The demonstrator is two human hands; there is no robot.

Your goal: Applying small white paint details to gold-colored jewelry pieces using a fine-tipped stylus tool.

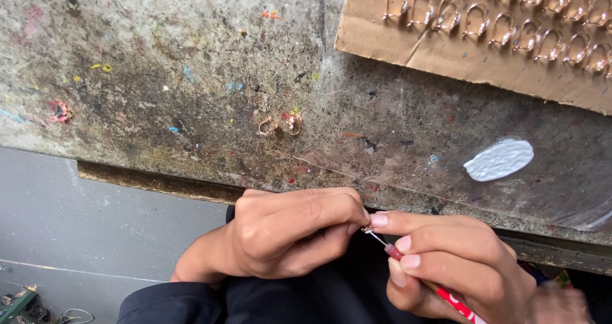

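Observation:
My left hand [287, 231] is curled shut, pinching a tiny gold piece [367, 229] at its fingertips, just below the table's front edge. My right hand [446, 260] grips a thin red-handled tool [440, 291] like a pen, and its fine metal tip touches the gold piece. Two small gold rings [280, 125] lie loose on the paint-stained worktable [191, 75], above the hands. A cardboard sheet [446, 53] at the top right carries several gold rings [510, 24] stuck upright in rows.
A white oval blob of paste [499, 159] lies on the table at the right. A clear plastic sheet [586, 212] covers the right table edge. Grey floor [95, 228] shows at the lower left, with small debris [25, 305] in the corner.

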